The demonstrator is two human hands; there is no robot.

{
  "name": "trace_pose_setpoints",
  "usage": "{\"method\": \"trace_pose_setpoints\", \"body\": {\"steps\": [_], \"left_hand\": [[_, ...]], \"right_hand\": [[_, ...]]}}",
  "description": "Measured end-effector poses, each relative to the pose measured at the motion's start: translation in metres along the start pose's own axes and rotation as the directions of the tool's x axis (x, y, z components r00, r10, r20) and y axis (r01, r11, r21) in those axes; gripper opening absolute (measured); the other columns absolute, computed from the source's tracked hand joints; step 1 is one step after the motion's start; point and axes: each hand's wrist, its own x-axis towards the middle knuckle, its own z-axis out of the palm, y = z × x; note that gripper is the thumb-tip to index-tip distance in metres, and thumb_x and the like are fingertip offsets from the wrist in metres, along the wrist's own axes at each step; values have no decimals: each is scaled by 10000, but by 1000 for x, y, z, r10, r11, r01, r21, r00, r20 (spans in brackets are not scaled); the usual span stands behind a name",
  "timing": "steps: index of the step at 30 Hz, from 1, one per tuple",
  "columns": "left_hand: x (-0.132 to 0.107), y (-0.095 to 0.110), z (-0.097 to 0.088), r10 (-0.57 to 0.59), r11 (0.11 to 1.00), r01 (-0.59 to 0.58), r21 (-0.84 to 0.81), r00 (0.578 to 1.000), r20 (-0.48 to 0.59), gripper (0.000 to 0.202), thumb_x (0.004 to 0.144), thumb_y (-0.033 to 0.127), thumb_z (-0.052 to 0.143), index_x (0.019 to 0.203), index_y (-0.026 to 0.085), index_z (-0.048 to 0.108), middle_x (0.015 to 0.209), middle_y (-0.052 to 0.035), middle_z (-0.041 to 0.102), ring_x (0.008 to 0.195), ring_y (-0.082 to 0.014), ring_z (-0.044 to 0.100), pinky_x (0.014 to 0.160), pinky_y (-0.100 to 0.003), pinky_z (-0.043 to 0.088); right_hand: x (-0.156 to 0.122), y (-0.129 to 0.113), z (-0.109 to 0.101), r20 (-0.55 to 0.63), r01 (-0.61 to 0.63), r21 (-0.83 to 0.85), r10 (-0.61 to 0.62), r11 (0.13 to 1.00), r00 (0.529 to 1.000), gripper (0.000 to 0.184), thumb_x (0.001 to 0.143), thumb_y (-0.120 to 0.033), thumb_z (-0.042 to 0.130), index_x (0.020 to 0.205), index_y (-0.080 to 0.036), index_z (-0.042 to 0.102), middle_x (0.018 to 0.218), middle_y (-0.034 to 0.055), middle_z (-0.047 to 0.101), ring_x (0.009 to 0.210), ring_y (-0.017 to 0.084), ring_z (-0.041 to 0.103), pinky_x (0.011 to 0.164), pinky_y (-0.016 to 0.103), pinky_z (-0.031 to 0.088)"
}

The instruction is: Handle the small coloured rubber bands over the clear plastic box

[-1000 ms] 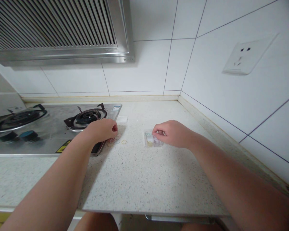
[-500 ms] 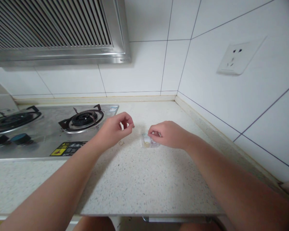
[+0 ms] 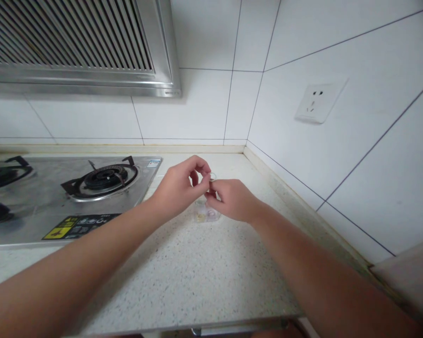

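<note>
My left hand (image 3: 183,185) is pinched, with a thin pale ring (image 3: 213,176) at its fingertips. My right hand (image 3: 234,199) meets it there, fingers bent and closed together; what lies between them is too small and hidden to make out. Below the hands, a small clear plastic box (image 3: 207,217) with compartments sits on the speckled counter (image 3: 197,272). A yellowish item and a pale purple one show inside it. My right fingers cover part of its far side.
On the left is a steel gas stove (image 3: 137,211) with black burner supports (image 3: 105,178) and a yellow-black label (image 3: 75,226). A range hood (image 3: 127,87) overhangs it. White tiled walls meet at the back corner, with a power socket (image 3: 313,103) on the right.
My hands have come together, and a ring now shows between their fingertips. My right hand has lifted from the box. A small ring-like item on the counter is no longer visible. The view has shifted right.
</note>
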Motion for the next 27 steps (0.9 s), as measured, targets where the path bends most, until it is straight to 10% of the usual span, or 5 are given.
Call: {"method": "trace_pose_setpoints", "body": {"steps": [7, 15, 22, 27], "left_hand": [[-28, -29, -1, 18, 968, -41, 247, 995, 94, 72, 891, 220, 568, 947, 218, 613, 784, 15, 652, 653, -110, 585, 601, -241, 432], [-29, -33, 4, -33, 995, 28, 97, 998, 57, 61, 881, 205, 606, 941, 209, 618, 764, 22, 645, 632, -98, 567, 598, -236, 427], [-29, -40, 8, -87, 996, 88, -13, 995, 42, 58, 891, 220, 608, 946, 208, 622, 774, 16, 641, 623, -97, 549, 574, -231, 409], [-27, -42, 16, -158, 977, 160, -140, 987, 24, 108, 854, 227, 652, 953, 206, 614, 816, 3, 651, 609, -93, 542, 536, -220, 396]], "right_hand": [[-1, 6, -3, -43, 51, 89, -47, 995, 998, 178, 936, -280, 507, 971, -198, 660, 752, -7, 673, 659, 107, 567, 649, 252, 344], [8, 11, 2, 5, 31, 78, -31, 996, 1000, 208, 942, -337, 519, 955, -184, 661, 757, 2, 680, 661, 111, 566, 647, 256, 346], [28, 12, -26, 335, -9, 28, -1, 1000, 942, 238, 822, -429, 691, 960, -235, 701, 797, 0, 717, 639, 121, 563, 597, 258, 314], [16, 24, -18, 194, -100, 176, 65, 979, 979, 240, 902, -415, 612, 906, -191, 698, 759, 11, 688, 646, 109, 559, 621, 244, 350]]}}
